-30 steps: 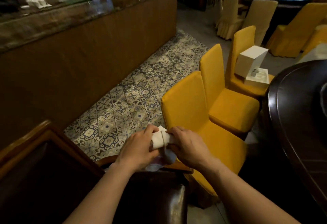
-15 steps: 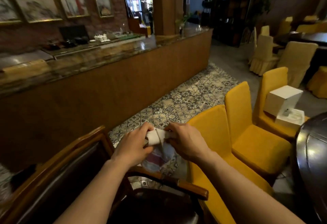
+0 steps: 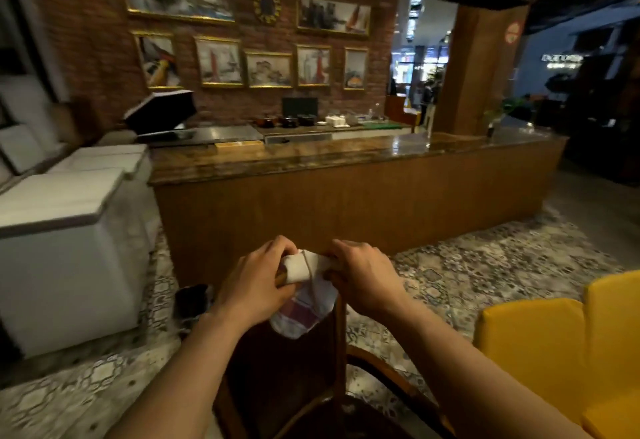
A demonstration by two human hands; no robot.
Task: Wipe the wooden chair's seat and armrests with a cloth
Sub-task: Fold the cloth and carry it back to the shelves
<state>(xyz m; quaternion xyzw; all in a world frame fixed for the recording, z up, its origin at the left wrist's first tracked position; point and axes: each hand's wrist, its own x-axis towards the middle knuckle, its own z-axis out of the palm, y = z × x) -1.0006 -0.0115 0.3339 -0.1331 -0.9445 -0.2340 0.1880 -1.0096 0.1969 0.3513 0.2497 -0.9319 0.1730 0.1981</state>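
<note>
A white cloth [image 3: 304, 286] with a faint purple stripe is bunched between both hands at the centre of the head view. My left hand [image 3: 256, 279] grips its left side and my right hand [image 3: 363, 275] grips its right side. A loose end hangs down below them. The cloth sits at the top of the dark wooden chair [image 3: 341, 345], whose backrest post and curved armrest show below my hands. The seat lies mostly out of view at the bottom edge.
A long wooden counter [image 3: 346, 203] with a glossy top runs across ahead. White boxy units [image 3: 65, 248] stand to the left. Yellow upholstered chairs [image 3: 561, 352] stand at the lower right. Patterned tile floor [image 3: 485, 265] lies between them.
My head has turned left and up, so the counter and brick wall now fill the view and the yellow chairs slid right. Both hands kept hold of the cloth over the chair.
</note>
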